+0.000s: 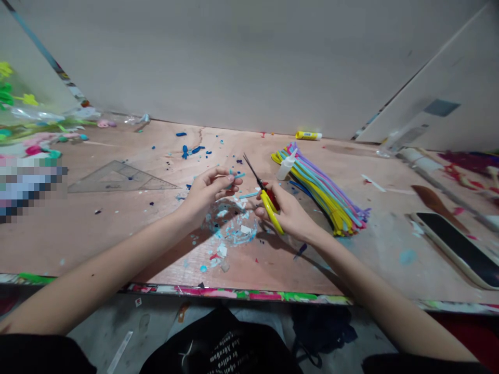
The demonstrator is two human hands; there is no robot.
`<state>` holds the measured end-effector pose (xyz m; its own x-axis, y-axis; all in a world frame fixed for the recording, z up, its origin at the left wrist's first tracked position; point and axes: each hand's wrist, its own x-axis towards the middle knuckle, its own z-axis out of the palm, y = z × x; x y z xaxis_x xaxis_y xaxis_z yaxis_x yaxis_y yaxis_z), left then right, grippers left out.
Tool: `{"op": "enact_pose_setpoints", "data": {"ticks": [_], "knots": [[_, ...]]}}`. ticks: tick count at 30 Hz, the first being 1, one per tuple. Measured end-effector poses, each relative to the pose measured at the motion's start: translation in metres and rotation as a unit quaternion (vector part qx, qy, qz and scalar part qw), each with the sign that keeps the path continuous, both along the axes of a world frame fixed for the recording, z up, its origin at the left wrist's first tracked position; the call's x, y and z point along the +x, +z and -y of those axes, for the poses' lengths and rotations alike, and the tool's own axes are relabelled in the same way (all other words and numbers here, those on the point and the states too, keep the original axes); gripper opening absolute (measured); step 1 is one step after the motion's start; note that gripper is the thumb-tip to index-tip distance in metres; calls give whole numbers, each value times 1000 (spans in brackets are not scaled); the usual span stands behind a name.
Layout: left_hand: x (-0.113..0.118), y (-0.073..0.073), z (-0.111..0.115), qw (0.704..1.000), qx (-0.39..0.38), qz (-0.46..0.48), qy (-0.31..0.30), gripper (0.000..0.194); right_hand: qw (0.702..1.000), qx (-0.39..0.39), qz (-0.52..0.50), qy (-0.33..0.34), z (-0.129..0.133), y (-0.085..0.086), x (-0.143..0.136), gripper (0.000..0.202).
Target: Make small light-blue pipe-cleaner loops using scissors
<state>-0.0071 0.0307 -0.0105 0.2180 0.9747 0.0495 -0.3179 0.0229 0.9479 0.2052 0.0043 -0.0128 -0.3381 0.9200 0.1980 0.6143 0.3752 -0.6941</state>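
Between the thumb and fingers of my left hand (213, 188) is a short light-blue piece (238, 176). My right hand (286, 210) holds yellow-handled scissors (272, 212), their thin dark blades pointing up and away, just right of my left fingertips. Another light-blue strip (249, 195) shows between the two hands, close to the scissors. Beneath them, light-blue and white scraps (234, 228) lie scattered on the wooden table (117, 234). A bundle of colourful fuzzy stems (325, 192) lies right of my right hand, with a small white bottle (286, 165) at its upper end.
A clear set square (117, 179) lies at the left, near colourful craft pieces (39, 143). Dark-blue bits (191, 150) and a yellow glue stick (307, 135) are toward the back panel. At the right are a phone (456, 246) and a brown wooden tool (436, 205).
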Motion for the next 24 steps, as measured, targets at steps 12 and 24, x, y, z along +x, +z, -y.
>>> {"op": "enact_pose_setpoints", "data": {"ticks": [12, 24], "knots": [[4, -2, 1, 990, -59, 130, 11, 20, 1000, 7, -3, 27, 2, -5, -3, 49], [7, -1, 5, 994, -49, 98, 10, 15, 999, 8, -2, 45, 4, -8, -4, 52]]}}
